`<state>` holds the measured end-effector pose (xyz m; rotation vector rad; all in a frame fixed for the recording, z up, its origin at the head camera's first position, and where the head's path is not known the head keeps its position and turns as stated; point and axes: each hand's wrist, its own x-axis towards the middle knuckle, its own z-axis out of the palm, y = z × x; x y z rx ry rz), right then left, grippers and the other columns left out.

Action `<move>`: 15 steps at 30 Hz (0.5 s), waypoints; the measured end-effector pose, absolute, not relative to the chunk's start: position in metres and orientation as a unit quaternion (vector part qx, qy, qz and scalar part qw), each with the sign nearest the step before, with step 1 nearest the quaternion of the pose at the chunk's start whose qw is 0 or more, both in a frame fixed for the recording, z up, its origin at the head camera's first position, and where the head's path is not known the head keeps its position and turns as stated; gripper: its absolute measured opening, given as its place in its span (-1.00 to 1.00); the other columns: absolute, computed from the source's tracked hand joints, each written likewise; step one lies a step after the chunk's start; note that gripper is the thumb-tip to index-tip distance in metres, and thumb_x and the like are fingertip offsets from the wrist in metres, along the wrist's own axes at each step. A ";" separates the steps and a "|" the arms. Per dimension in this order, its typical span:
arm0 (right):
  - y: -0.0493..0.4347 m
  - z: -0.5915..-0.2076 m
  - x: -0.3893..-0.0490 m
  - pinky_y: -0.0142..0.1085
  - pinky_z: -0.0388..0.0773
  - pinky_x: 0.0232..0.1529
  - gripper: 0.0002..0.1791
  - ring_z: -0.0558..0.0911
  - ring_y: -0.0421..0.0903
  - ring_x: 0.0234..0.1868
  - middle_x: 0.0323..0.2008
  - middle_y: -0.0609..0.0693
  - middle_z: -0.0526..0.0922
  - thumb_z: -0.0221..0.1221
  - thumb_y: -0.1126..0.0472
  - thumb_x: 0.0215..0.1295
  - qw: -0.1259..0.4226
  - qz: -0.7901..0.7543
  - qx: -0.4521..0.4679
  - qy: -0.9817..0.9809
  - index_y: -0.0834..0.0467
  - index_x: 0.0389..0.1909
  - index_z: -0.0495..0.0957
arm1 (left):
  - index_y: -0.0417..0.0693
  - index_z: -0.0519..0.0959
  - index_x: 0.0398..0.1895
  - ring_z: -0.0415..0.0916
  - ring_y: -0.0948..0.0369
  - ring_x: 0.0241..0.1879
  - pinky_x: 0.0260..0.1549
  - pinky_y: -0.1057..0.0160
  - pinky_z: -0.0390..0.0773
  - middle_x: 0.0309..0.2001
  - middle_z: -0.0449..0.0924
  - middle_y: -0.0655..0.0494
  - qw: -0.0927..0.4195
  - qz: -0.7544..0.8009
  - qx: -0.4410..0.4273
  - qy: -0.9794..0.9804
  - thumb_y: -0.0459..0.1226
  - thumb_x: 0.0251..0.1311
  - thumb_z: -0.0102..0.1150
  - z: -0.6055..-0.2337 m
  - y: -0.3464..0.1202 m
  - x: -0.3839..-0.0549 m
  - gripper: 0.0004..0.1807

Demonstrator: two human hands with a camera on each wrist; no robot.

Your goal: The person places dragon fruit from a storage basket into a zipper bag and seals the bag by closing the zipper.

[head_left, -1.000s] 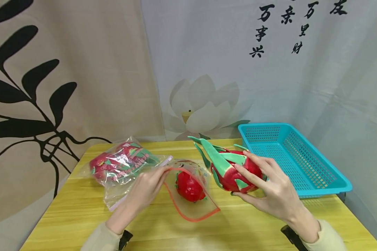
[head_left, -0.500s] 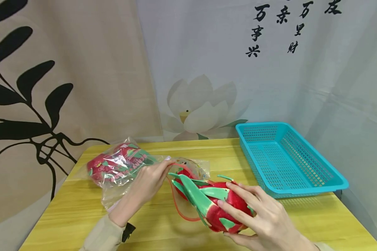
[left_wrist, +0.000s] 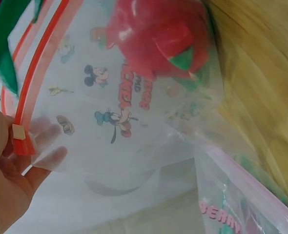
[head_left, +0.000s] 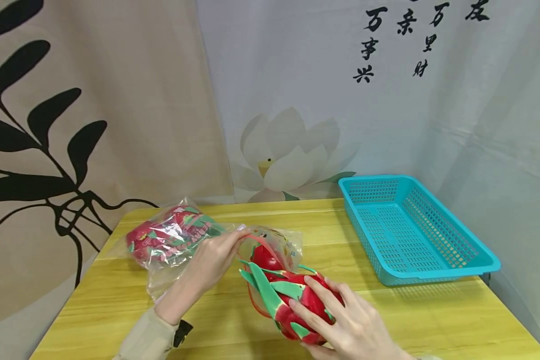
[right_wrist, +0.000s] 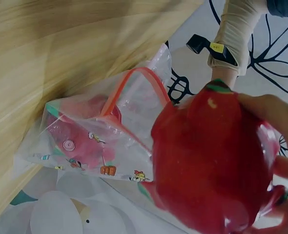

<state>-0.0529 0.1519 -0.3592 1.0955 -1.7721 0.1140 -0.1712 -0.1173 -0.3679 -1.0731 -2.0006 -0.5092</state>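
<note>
My right hand [head_left: 346,320] grips a red dragon fruit with green scales [head_left: 284,316], its leafy tip pointing left into the mouth of a clear zip bag [head_left: 285,240]. In the right wrist view, the fruit's rounded red end [right_wrist: 207,156] fills the foreground beside the bag's red-orange rim. My left hand [head_left: 213,260] pinches that rim at one corner, holding the mouth apart; the left wrist view shows the fingers by a pale slider [left_wrist: 18,132]. Inside the bag, which is printed with cartoon figures, lies another dragon fruit [left_wrist: 156,41].
Left of my hand, a second clear bag [head_left: 175,235] with red and green fruit in it lies on the wooden table [head_left: 103,310]. A blue perforated basket [head_left: 441,275] stands at the back right. A printed curtain [head_left: 288,90] hangs behind the table.
My right hand has brought the dragon fruit down and left, from above the table beside the bag to the bag's mouth. The left hand keeps its pinch on the rim.
</note>
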 end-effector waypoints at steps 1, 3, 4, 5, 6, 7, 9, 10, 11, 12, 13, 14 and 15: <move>0.151 -0.360 -0.054 -0.25 0.62 -0.54 -0.58 0.57 0.07 -0.40 -0.13 0.21 0.66 -0.01 -0.08 0.23 0.505 0.045 0.449 -0.736 0.04 -0.05 0.62 | -0.22 0.57 -0.09 0.64 0.16 -0.56 -0.56 0.44 0.57 -0.21 0.72 -0.13 0.396 -0.201 -0.425 -0.789 -0.14 0.46 -0.32 -0.368 -0.117 -0.171 -0.55; 0.150 -0.362 -0.055 -0.25 0.62 -0.55 -0.58 0.56 0.07 -0.42 -0.14 0.21 0.66 -0.03 -0.08 0.23 0.506 0.036 0.440 -0.741 0.03 -0.06 0.62 | -0.24 0.58 -0.11 0.67 0.12 -0.51 -0.54 0.41 0.60 -0.21 0.72 -0.14 0.398 -0.199 -0.425 -0.788 -0.15 0.47 -0.31 -0.367 -0.117 -0.171 -0.55; 0.150 -0.363 -0.056 -0.24 0.62 -0.55 -0.57 0.56 0.07 -0.41 -0.13 0.20 0.66 -0.04 -0.09 0.23 0.504 0.033 0.435 -0.745 0.03 -0.06 0.62 | -0.25 0.58 -0.12 0.63 0.16 -0.58 -0.58 0.46 0.56 -0.22 0.72 -0.14 0.398 -0.198 -0.425 -0.788 -0.16 0.47 -0.31 -0.367 -0.117 -0.171 -0.55; 0.150 -0.364 -0.056 -0.23 0.62 -0.54 -0.56 0.55 0.07 -0.41 -0.13 0.19 0.66 -0.05 -0.09 0.22 0.501 0.032 0.429 -0.751 0.03 -0.05 0.62 | -0.25 0.58 -0.12 0.58 0.20 -0.64 -0.63 0.51 0.50 -0.22 0.72 -0.15 0.396 -0.198 -0.425 -0.789 -0.17 0.47 -0.30 -0.367 -0.117 -0.171 -0.56; 0.150 -0.365 -0.056 -0.22 0.62 -0.55 -0.55 0.55 0.07 -0.40 -0.12 0.19 0.66 -0.05 -0.09 0.22 0.499 0.031 0.423 -0.756 0.02 -0.05 0.63 | -0.25 0.58 -0.12 0.52 0.24 -0.70 -0.66 0.55 0.45 -0.22 0.72 -0.15 0.395 -0.198 -0.425 -0.790 -0.18 0.47 -0.27 -0.367 -0.117 -0.171 -0.59; 0.151 -0.366 -0.057 -0.22 0.62 -0.55 -0.55 0.55 0.07 -0.39 -0.12 0.18 0.65 -0.06 -0.09 0.21 0.495 0.031 0.416 -0.762 0.02 -0.05 0.63 | -0.26 0.58 -0.11 0.51 0.24 -0.71 -0.66 0.57 0.43 -0.21 0.72 -0.15 0.394 -0.199 -0.426 -0.790 -0.22 0.45 -0.21 -0.367 -0.117 -0.171 -0.64; 0.152 -0.368 -0.057 -0.20 0.61 -0.54 -0.53 0.54 0.06 -0.36 -0.09 0.17 0.65 -0.10 -0.10 0.23 0.482 0.032 0.402 -0.778 -0.01 -0.03 0.63 | -0.27 0.57 -0.10 0.52 0.24 -0.70 -0.65 0.57 0.44 -0.20 0.71 -0.16 0.387 -0.201 -0.425 -0.793 -0.32 0.39 -0.07 -0.367 -0.118 -0.171 -0.76; 0.153 -0.369 -0.058 -0.19 0.61 -0.53 -0.52 0.55 0.07 -0.34 -0.07 0.16 0.64 -0.12 -0.10 0.23 0.474 0.033 0.394 -0.787 -0.02 -0.02 0.63 | -0.27 0.57 -0.09 0.55 0.22 -0.68 -0.63 0.55 0.48 -0.19 0.71 -0.17 0.383 -0.203 -0.425 -0.795 -0.38 0.33 0.00 -0.367 -0.118 -0.171 -0.80; 0.154 -0.369 -0.058 -0.18 0.62 -0.52 -0.51 0.55 0.07 -0.31 -0.06 0.15 0.64 -0.14 -0.10 0.25 0.467 0.033 0.386 -0.795 -0.03 -0.01 0.62 | -0.27 0.56 -0.09 0.61 0.17 -0.61 -0.57 0.51 0.54 -0.18 0.71 -0.17 0.380 -0.204 -0.424 -0.796 -0.44 0.25 0.07 -0.367 -0.119 -0.171 -0.80; 0.156 -0.370 -0.058 -0.17 0.62 -0.52 -0.51 0.55 0.08 -0.29 -0.04 0.15 0.64 -0.16 -0.11 0.26 0.460 0.033 0.380 -0.802 -0.05 0.00 0.62 | -0.28 0.56 -0.09 0.66 0.12 -0.53 -0.51 0.45 0.60 -0.18 0.71 -0.16 0.379 -0.204 -0.423 -0.798 -0.50 0.17 0.12 -0.367 -0.120 -0.171 -0.77; 0.157 -0.370 -0.059 -0.15 0.63 -0.50 -0.50 0.56 0.09 -0.27 -0.02 0.15 0.63 -0.19 -0.11 0.28 0.452 0.032 0.375 -0.809 -0.06 0.02 0.61 | -0.28 0.56 -0.08 0.69 0.07 -0.45 -0.45 0.39 0.64 -0.17 0.71 -0.16 0.377 -0.203 -0.422 -0.799 -0.55 0.10 0.14 -0.366 -0.120 -0.171 -0.72; 0.158 -0.370 -0.060 -0.14 0.64 -0.47 -0.49 0.56 0.10 -0.25 -0.01 0.16 0.62 -0.21 -0.10 0.29 0.446 0.031 0.371 -0.814 -0.06 0.03 0.61 | -0.29 0.56 -0.08 0.70 0.04 -0.40 -0.40 0.34 0.66 -0.18 0.71 -0.16 0.375 -0.203 -0.420 -0.801 -0.59 0.06 0.15 -0.366 -0.121 -0.171 -0.68; 0.159 -0.370 -0.061 -0.13 0.64 -0.46 -0.49 0.57 0.11 -0.24 0.00 0.16 0.62 -0.23 -0.10 0.30 0.442 0.030 0.367 -0.818 -0.07 0.04 0.60 | -0.29 0.56 -0.08 0.69 0.07 -0.44 -0.45 0.36 0.65 -0.17 0.71 -0.15 0.374 -0.201 -0.417 -0.804 -0.63 0.02 0.14 -0.366 -0.122 -0.171 -0.65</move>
